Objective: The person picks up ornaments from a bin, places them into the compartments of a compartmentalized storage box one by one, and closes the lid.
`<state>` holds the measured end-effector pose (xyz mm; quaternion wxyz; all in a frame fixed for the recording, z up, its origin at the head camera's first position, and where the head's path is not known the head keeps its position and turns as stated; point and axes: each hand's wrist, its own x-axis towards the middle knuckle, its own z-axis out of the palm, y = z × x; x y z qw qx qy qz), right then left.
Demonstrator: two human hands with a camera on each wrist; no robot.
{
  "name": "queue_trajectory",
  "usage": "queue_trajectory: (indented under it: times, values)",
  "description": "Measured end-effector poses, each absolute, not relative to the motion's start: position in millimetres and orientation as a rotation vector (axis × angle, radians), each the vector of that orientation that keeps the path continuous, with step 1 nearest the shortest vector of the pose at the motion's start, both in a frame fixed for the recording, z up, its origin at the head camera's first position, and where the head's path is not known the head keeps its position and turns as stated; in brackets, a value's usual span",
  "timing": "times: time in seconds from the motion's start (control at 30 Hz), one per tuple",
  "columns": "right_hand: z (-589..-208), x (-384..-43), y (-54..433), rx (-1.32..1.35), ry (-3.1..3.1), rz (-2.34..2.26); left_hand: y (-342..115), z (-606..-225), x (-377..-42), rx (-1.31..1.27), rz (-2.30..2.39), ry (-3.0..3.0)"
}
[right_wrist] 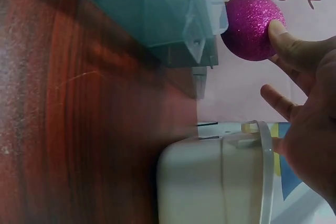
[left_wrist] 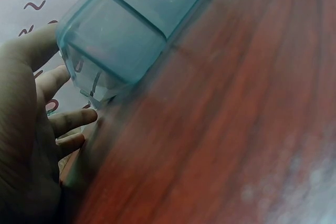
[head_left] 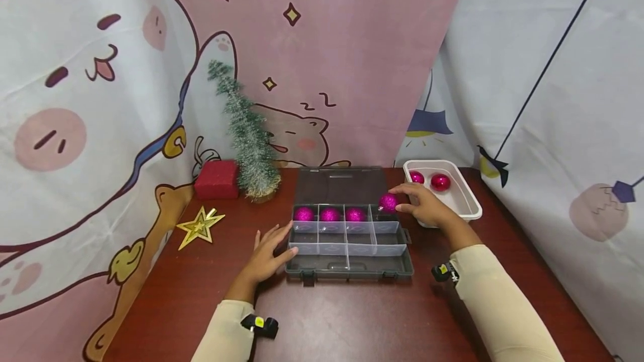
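The right hand's (head_left: 422, 205) fingers grasp a glittery magenta ball (head_left: 388, 203), pinching it between thumb and fingertips above the far right compartment of a clear gray divided box (head_left: 317, 262). The ball's silver cap points left. The left hand (head_left: 269, 253) grasps nothing; its fingers are extended and spread, resting against the left side of the same box.

Three matching glitter balls (head_left: 330, 215) sit in the box's far row, one in each of the three compartments from the left. The near row has two wide compartments. The box's dark see-through lid (head_left: 339, 186) lies open on the far side.

Just right of the box is a white tub (head_left: 468, 205) with two shiny pink balls (head_left: 440, 182) visible inside. To the left, a gold star (head_left: 201, 226) lies flat on the reddish-brown wooden surface (head_left: 372, 323). Beyond it, far left, are a red block (head_left: 217, 179) and a small frosted tree (head_left: 249, 144), leaning left. A cartoon-printed curtain (head_left: 362, 71) hangs behind.
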<state>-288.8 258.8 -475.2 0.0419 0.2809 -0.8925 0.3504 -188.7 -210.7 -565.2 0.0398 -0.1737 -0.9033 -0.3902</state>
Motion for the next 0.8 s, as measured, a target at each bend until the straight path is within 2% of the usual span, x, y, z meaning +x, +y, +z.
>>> queue_trajectory:
  times: [0.3, 0.8]
  values:
    - [-482.1, -290.0, 257.1, 0.804, -2.786, 0.915, -211.4, -565.5, -189.3, -0.538, -1.192, -2.773]
    - [-485.4, -290.6, 250.1, 0.798, -2.870, 0.906, -212.4, -564.8, -189.6, -0.533, -1.207, -2.796]
